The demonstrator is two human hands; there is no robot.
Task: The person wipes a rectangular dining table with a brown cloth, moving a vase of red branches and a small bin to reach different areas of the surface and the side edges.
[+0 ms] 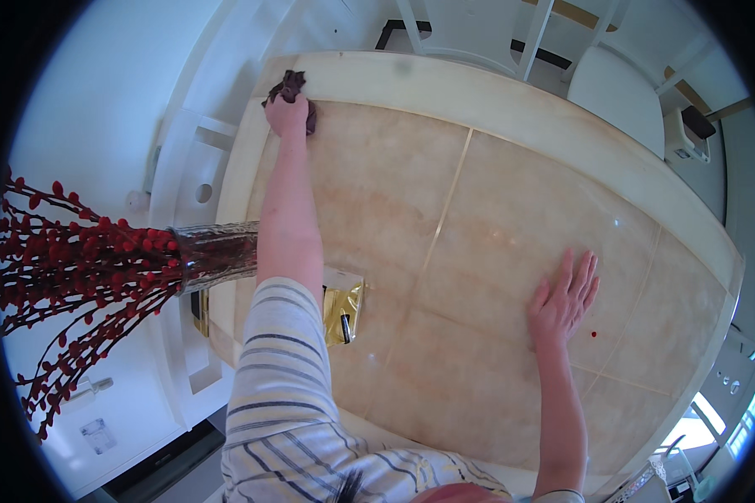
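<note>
My left hand (287, 114) grips a crumpled dark cloth (292, 83) at the far left corner of the tabletop. The cloth bunches out above and beside my fingers, on the pale border. My right hand (564, 300) lies palm down on the right half of the table, holding nothing, fingers a little apart. Under both arms spreads a beige marble-look table (440, 358), crossed by thin inlaid lines. A small red berry (594, 334) rests just right of my right wrist.
Left of my arm stands a ribbed glass vase (217, 254) with red-berried branches (100, 258); my forearm partly covers its base. A gold packet (341, 309) lies by my left elbow. White chairs (616, 94) stand beyond the far edge, near a white container (686, 141).
</note>
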